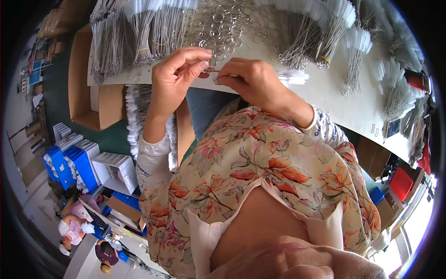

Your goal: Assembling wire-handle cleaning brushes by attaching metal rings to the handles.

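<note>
My left hand and my right hand meet above the near edge of a white worktable. Between their fingertips they pinch a small metal ring and a thin metal wire piece. My right hand also grips a bunch of white-tagged wire pieces that sticks out to the right. A heap of loose metal rings lies just beyond my hands.
Bundles of wire loops with white tags cover the table's far side and right end. An open cardboard box stands at the left. Blue and white bins sit on the floor, and two other people are lower left.
</note>
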{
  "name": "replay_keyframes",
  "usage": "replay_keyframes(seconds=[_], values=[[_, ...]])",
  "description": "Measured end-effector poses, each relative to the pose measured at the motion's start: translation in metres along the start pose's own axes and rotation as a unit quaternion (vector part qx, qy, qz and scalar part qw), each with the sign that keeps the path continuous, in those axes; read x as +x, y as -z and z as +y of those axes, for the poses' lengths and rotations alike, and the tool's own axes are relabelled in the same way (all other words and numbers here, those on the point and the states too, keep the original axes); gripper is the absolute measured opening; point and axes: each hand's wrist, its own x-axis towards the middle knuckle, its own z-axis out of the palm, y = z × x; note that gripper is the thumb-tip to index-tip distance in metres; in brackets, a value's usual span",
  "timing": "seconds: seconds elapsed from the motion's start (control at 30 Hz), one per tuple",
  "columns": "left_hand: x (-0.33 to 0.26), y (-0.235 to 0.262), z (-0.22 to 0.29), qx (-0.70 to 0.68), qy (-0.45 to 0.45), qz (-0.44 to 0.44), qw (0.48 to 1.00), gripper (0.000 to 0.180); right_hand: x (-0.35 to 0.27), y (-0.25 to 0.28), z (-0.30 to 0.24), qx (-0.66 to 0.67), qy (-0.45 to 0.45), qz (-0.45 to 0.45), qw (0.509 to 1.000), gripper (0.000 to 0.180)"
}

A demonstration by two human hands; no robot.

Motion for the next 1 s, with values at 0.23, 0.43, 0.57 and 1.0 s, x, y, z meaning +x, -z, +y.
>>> replay_keyframes(seconds=[0.23, 0.43, 0.57, 1.0], values=[[0.022, 0.013, 0.017, -0.072, -0.028, -0.119, 0.99, 0.015, 0.01, 0.046, -0.014, 0.224, -0.09, -0.126, 0.962, 0.013], [0.025, -0.006, 0.029, -0.12, -0.032, -0.026, 0.992, 0.025, 0.013, 0.059, -0.018, 0.328, -0.154, -0.102, 0.926, 0.013], [0.029, -0.016, 0.047, -0.035, -0.179, 0.047, 0.982, 0.032, 0.025, 0.069, -0.039, 0.403, -0.128, 0.01, 0.906, 0.016], [0.053, 0.007, 0.067, 0.079, -0.214, 0.037, 0.973, 0.031, 0.046, 0.075, -0.048, 0.323, -0.089, 0.018, 0.942, 0.014]])
